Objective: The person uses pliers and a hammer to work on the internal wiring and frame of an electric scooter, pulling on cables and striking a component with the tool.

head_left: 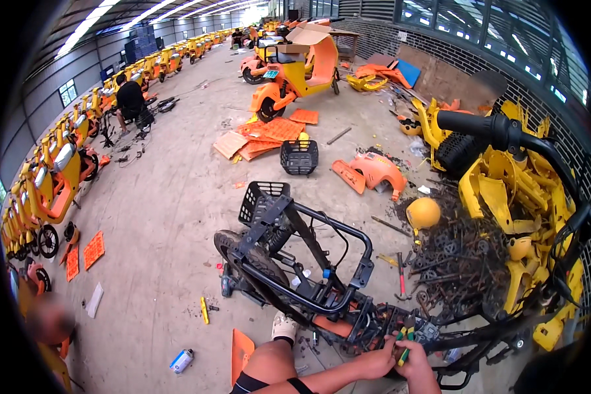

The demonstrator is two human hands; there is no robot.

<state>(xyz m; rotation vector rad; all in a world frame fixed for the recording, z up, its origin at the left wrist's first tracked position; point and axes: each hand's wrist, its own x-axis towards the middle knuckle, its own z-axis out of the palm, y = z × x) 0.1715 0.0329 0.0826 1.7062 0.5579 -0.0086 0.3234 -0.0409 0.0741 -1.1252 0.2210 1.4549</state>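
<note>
A stripped black scooter frame lies in front of me, with wiring and orange panels along its middle. Over the wired section, my right hand is closed around a pair of pliers with green and yellow handles. My left hand meets it from the left, its fingers pinched together against the wiring; what they hold is too small to make out. The rear wheel and a black basket are at the frame's far end. A handlebar with a black grip rises at the right.
A red-handled hammer, a cordless drill, a yellow tool and a spray can lie on the floor. Dark metal parts and yellow panels are heaped right. Scooters line the left, where a person sits.
</note>
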